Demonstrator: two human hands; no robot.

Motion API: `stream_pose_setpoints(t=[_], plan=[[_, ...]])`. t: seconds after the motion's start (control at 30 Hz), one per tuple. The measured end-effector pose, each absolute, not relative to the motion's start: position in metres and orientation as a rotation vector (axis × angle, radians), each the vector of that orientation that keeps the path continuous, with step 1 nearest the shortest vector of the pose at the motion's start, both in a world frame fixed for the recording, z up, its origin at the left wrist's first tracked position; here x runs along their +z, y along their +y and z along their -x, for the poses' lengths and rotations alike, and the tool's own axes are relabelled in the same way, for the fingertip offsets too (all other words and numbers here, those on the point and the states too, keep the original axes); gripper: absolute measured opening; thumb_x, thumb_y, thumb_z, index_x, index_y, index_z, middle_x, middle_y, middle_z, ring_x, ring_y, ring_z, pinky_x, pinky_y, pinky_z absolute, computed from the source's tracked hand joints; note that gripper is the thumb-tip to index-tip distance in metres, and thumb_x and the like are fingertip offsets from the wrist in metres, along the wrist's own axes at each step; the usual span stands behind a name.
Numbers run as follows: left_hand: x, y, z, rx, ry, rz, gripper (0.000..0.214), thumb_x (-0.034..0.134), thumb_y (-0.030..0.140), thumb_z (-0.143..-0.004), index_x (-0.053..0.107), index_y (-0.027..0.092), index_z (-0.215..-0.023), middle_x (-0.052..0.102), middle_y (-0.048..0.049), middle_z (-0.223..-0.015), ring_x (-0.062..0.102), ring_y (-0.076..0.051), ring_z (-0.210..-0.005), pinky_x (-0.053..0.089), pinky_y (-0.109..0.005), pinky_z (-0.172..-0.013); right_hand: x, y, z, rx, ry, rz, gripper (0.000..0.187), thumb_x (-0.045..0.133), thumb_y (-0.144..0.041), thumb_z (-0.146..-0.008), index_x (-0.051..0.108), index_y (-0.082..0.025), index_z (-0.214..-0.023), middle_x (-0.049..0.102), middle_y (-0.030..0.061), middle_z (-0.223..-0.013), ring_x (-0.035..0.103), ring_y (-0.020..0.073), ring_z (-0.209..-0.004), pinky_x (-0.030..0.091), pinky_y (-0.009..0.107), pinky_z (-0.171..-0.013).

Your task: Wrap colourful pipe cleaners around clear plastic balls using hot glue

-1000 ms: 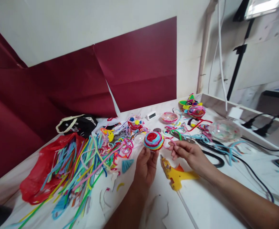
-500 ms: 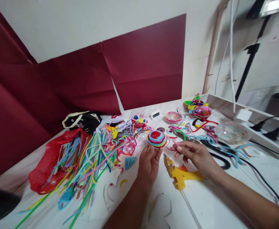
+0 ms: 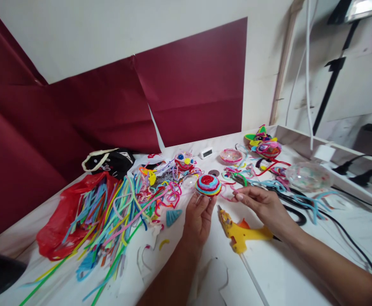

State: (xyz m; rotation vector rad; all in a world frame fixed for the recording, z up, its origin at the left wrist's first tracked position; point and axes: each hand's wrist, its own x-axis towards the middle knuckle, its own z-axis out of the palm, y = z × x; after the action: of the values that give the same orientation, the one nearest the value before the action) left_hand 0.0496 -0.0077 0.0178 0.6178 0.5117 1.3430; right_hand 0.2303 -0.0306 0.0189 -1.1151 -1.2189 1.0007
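Note:
My left hand [image 3: 198,216] grips a dome [image 3: 208,185] coiled in rings of red, light blue, yellow and pink pipe cleaner, its rounded side up. To the right, my right hand [image 3: 259,204] pinches a pink pipe cleaner [image 3: 226,198] between thumb and fingertips, a short way from the dome. Just below that hand, a yellow hot glue gun [image 3: 241,236] lies on the table with its nozzle toward the dome and a glue stick coming out of its back. A blue coiled cone [image 3: 173,217] sits left of my left hand.
Many loose pipe cleaners [image 3: 119,221] spill from a red plastic bag [image 3: 54,238] on the left. Behind are a finished-looking bird face [image 3: 185,161], a pink-rimmed clear bowl [image 3: 231,156] and a small white digital clock [image 3: 206,153]. Black-handled scissors [image 3: 297,214] and a clear dome [image 3: 309,177] lie right.
My right hand has shifted slightly, its fingers closing in more on the pink pipe cleaner. My left hand and the coiled dome have stayed almost still.

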Motion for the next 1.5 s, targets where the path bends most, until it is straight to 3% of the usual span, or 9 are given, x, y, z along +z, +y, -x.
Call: stream_pose_setpoints(t=[0.23,0.5,0.67,1.07,1.2,1.33,1.5], plan=[[0.017,-0.008,-0.050,1.350,0.527,-0.577,0.031,0.069,0.008,-0.077,0.067,0.016,-0.107,0.070,-0.0068,-0.113,0.066,-0.019,-0.109,0.052,-0.031,-0.099,0.020,-0.033,-0.229,1.015,-1.252,1.106,0.028,0.072,-0.048,-0.077,0.074,-0.022,-0.085,0.074,0.0059,-0.086,0.065,0.0217,-0.084,0.049,0.033,-0.079],[0.016,-0.008,-0.050,1.358,0.526,-0.566,0.028,0.070,0.008,-0.077,0.067,0.015,-0.103,0.071,-0.0057,-0.111,0.067,-0.016,-0.103,0.055,-0.026,-0.091,0.018,-0.032,-0.230,0.968,-1.289,1.133,0.030,0.069,-0.049,-0.078,0.072,-0.021,-0.087,0.073,0.0060,-0.085,0.064,0.0210,-0.083,0.048,0.032,-0.078],[0.013,-0.006,-0.050,1.343,0.553,-0.537,0.025,0.073,0.009,-0.073,0.068,0.016,-0.097,0.072,-0.0022,-0.098,0.069,-0.011,-0.088,0.057,-0.022,-0.082,0.021,-0.034,-0.229,0.900,-1.355,1.152,0.031,0.067,-0.049,-0.080,0.071,-0.019,-0.086,0.071,0.0051,-0.083,0.064,0.0201,-0.081,0.047,0.031,-0.076],[0.014,-0.013,-0.055,1.296,0.623,-0.476,0.032,0.082,0.014,-0.063,0.063,0.015,-0.089,0.064,0.0040,-0.075,0.060,-0.004,-0.064,0.049,-0.014,-0.058,0.023,-0.047,-0.216,0.635,-1.673,1.227,0.023,0.043,-0.037,-0.096,0.056,-0.021,-0.088,0.056,-0.0016,-0.070,0.050,0.0128,-0.062,0.040,0.024,-0.057],[0.013,-0.015,-0.057,1.290,0.610,-0.464,0.037,0.084,0.014,-0.061,0.061,0.015,-0.089,0.064,0.0036,-0.077,0.060,-0.005,-0.068,0.049,-0.018,-0.066,0.023,-0.051,-0.214,0.447,-1.786,1.196,0.007,0.049,-0.021,-0.090,0.057,-0.021,-0.090,0.055,-0.0046,-0.064,0.048,0.0105,-0.054,0.037,0.022,-0.052],[0.015,-0.019,-0.061,1.270,0.577,-0.475,0.038,0.084,0.017,-0.062,0.059,0.016,-0.090,0.066,0.0011,-0.083,0.063,-0.009,-0.076,0.050,-0.024,-0.076,0.020,-0.053,-0.211,0.271,-1.852,1.121,0.010,0.055,-0.013,-0.084,0.058,-0.021,-0.089,0.057,-0.0058,-0.062,0.050,0.0091,-0.051,0.038,0.020,-0.052],[0.017,-0.023,-0.064,1.221,0.503,-0.594,0.034,0.079,0.022,-0.069,0.057,0.017,-0.094,0.067,-0.0022,-0.086,0.064,-0.014,-0.079,0.048,-0.027,-0.068,0.013,-0.051,-0.208,0.056,-1.954,0.993,0.011,0.055,-0.016,-0.090,0.060,-0.019,-0.098,0.067,0.0008,-0.077,0.061,0.0119,-0.065,0.043,0.022,-0.061]])
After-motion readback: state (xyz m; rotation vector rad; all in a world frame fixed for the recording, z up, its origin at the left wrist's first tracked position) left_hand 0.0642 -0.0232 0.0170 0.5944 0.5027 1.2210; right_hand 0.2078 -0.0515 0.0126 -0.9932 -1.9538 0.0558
